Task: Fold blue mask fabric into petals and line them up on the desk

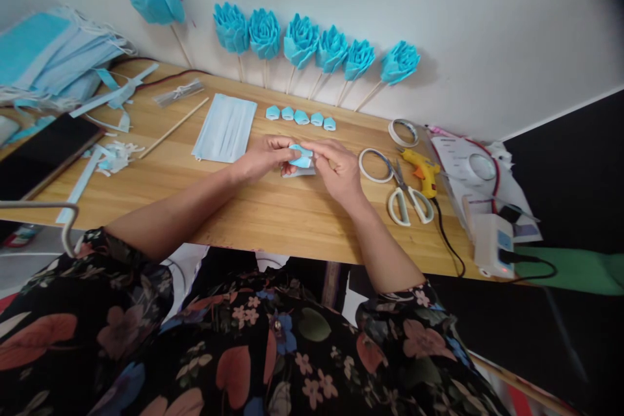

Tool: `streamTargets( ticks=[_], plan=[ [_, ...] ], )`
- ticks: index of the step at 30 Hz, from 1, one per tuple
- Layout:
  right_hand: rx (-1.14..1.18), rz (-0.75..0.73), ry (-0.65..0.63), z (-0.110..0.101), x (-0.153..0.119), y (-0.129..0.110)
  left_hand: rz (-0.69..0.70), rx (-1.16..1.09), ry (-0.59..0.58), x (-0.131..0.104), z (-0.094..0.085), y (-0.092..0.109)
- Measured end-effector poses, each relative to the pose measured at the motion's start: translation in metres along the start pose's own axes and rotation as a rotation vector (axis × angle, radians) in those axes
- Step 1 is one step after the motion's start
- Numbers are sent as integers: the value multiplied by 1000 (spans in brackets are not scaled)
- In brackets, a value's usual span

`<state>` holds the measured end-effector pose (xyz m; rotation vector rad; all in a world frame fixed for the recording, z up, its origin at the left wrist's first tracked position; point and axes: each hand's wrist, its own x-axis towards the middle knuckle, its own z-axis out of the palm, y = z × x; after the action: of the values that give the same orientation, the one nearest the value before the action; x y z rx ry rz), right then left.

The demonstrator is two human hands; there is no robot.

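Observation:
Between my two hands is a small folded piece of blue mask fabric (301, 160), held above the table. My left hand (266, 157) pinches its left side between thumb and fingers. The fingers of my right hand (337, 168) press together on its right edge. Beneath it a pale strip (299, 172) shows, partly hidden by the fingers. Just beyond the hands, several folded blue petals (301, 117) lie in a row. A flat pleated face mask (225, 127) rests to the left of them.
Blue fabric flowers on sticks (301, 42) lean against the wall. Rightward lie tape rolls (375, 180), scissors (409, 198), a yellow glue gun (423, 172) and a power strip (493, 244). At left are stacked masks (43, 55), a phone (49, 155), scraps (117, 155) and a wooden stick (174, 127).

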<state>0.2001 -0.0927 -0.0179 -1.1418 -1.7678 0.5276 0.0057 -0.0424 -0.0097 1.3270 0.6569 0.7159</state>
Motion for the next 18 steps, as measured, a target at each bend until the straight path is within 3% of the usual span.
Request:
streamTargets(
  ticks=[4,8,18],
  plan=[
    [288,261,6,0,2,3,28,27,50,-1,0,1],
    [480,439,-97,1,3,6,71,82,28,0,-1,0],
    [574,471,-184,-2,4,-8,144,172,-17,4,-7,-9]
  ],
)
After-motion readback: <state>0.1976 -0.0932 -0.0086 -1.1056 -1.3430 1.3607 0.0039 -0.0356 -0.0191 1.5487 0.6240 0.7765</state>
